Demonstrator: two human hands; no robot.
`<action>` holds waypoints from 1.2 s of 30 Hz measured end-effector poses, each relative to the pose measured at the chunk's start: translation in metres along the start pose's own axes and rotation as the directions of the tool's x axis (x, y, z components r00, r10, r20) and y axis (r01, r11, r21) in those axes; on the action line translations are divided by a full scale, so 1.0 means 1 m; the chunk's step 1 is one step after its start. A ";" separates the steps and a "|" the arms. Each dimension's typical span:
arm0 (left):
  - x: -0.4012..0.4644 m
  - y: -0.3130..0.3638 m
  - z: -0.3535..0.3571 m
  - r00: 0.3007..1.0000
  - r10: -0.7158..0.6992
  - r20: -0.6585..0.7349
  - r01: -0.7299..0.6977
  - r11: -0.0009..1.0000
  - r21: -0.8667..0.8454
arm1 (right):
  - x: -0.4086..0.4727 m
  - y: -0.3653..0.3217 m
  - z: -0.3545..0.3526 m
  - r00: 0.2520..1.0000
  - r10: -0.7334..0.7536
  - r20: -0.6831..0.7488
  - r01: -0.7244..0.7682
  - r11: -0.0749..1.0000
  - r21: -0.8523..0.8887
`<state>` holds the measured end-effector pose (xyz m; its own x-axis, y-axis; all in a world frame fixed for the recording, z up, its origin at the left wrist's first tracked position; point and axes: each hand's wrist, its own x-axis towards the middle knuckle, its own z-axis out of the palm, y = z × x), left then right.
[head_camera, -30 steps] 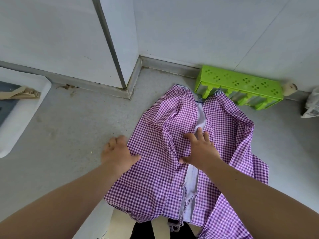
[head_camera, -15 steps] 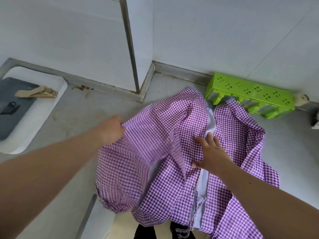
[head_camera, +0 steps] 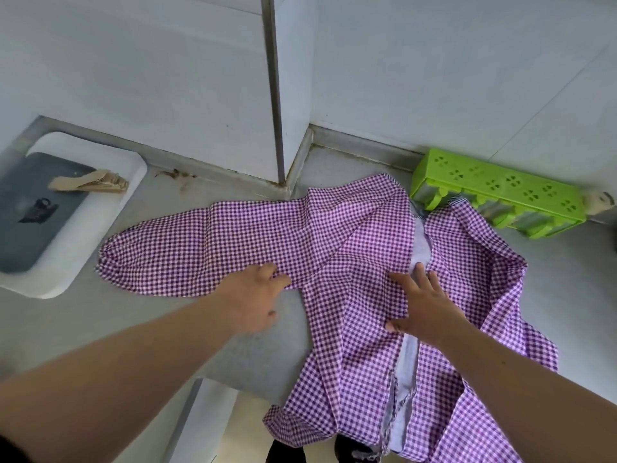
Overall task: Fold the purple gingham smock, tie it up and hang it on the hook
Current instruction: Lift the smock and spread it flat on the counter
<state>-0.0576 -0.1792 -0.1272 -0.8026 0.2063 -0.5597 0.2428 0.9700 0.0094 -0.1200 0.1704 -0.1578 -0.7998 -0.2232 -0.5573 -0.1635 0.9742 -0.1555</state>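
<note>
The purple gingham smock point(head_camera: 350, 262) lies spread on the grey counter point(head_camera: 100, 329), its hem hanging over the front edge. Its left sleeve point(head_camera: 187, 252) stretches flat out to the left, cuff near the white tray. A white inner strip shows along the open middle. My left hand point(head_camera: 253, 295) rests at the sleeve's lower edge near the armpit, fingers relaxed and touching the cloth. My right hand point(head_camera: 424, 305) presses flat on the smock's middle, fingers straight and spread. The right side of the smock is bunched. No hook is in view.
A green plastic rack point(head_camera: 500, 192) lies against the back wall at the right, touching the smock's collar. A white tray point(head_camera: 80, 248) with a dark insert, a black clip and a tan folded thing sits at the left. A wall corner post point(head_camera: 277, 95) stands behind.
My left hand pulled the left sleeve out from over the body, swung it leftward and laid it flat on the counter. My right hand stayed pressed on the smock's middle.
</note>
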 end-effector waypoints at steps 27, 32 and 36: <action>0.018 0.055 -0.013 0.984 -0.134 0.119 0.113 0.979 0.168 | -0.028 -0.007 0.008 0.974 0.224 0.017 -0.223 0.972 -0.073; 0.020 0.056 -0.002 0.967 -0.214 0.135 0.207 0.976 0.066 | -0.028 -0.003 0.013 0.956 0.266 0.126 -0.275 0.959 0.062; 0.021 0.053 0.008 0.977 -0.189 0.100 0.185 0.982 0.048 | -0.033 -0.014 0.008 0.952 0.279 0.125 -0.290 0.954 0.080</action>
<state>-0.0573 -0.1243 -0.1449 -0.7756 0.0057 -0.6312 0.1164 0.9841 -0.1341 -0.0865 0.1634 -0.1441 -0.7347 0.0553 -0.6761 0.1225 0.9911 -0.0522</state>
